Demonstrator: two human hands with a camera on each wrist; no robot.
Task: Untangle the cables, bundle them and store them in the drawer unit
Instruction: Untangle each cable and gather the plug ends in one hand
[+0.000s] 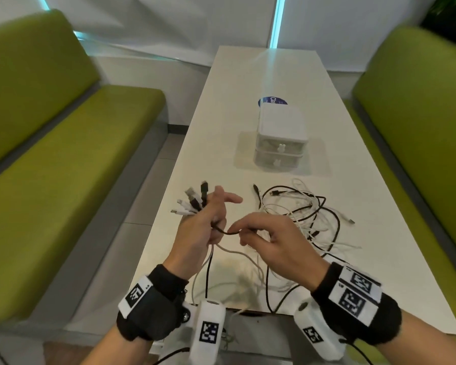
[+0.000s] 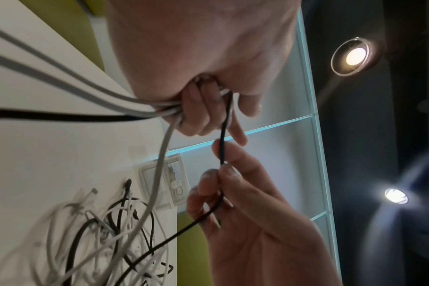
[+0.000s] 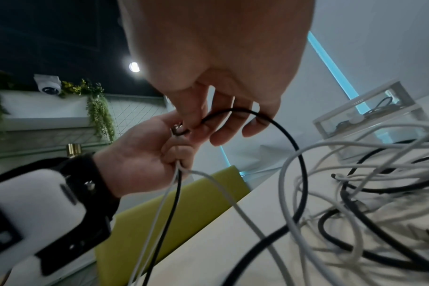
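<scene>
- Gripping a fan of plug ends (image 1: 192,200), the left hand (image 1: 200,227) holds them over the table (image 1: 353,246).
- Right hand (image 1: 271,242) pinches one black cable (image 1: 225,232) beside the tangle (image 1: 308,214).

A long white table (image 1: 221,106) runs away from the near edge, with a green bench seat on either side of it. Near the middle stands a small translucent drawer unit (image 1: 281,139) of two stacked drawers, both pushed in, its fronts facing the near end. Just behind the unit a round blue sticker (image 1: 271,100) lies flat on the tabletop, partly hidden by it. Closer in, to the right, a loose tangle of black and white cables (image 1: 311,217) sprawls on the surface, well apart from the unit. A few strands trail from the heap towards the near edge and hang over it.
</scene>
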